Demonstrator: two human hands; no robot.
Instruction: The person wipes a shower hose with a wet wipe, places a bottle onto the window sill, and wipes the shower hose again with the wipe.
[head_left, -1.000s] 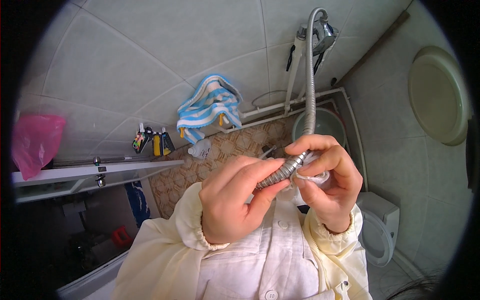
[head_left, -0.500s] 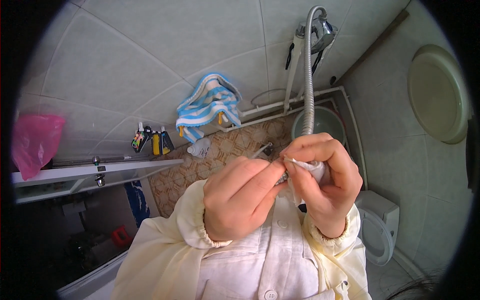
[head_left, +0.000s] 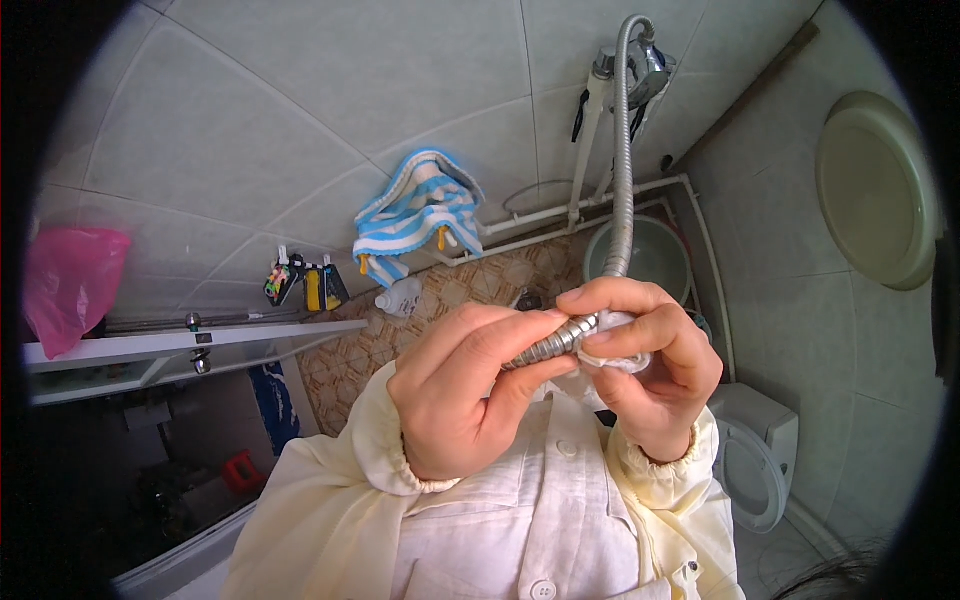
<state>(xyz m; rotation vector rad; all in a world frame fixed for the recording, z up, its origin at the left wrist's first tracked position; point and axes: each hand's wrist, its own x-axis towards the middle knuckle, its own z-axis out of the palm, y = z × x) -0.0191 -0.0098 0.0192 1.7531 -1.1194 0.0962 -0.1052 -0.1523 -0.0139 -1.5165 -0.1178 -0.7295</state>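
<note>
A ribbed metal shower hose (head_left: 622, 170) hangs in a loop from the wall tap (head_left: 645, 75) and comes down behind my hands. In front of my chest, my left hand (head_left: 455, 385) pinches a length of this shiny hose between thumb and fingers. Close beside it, my right hand (head_left: 660, 360) is closed on a crumpled white cloth or tissue (head_left: 625, 355), pressed against the hose. The fingers cover part of both, and the hose's end cannot be seen.
A striped blue-and-white towel (head_left: 425, 205) hangs on the tiled wall. Below it stands a white bottle (head_left: 400, 297). A basin (head_left: 650, 250) is under the tap, a toilet (head_left: 755, 470) at right, an oval basin (head_left: 875, 190) on the right wall, and a pink bag (head_left: 75, 285) at left.
My hands have parted slightly, the left shifting left, baring a stretch of hose between them. The right fingers have shifted, and the white cloth is now bunched around the hose.
</note>
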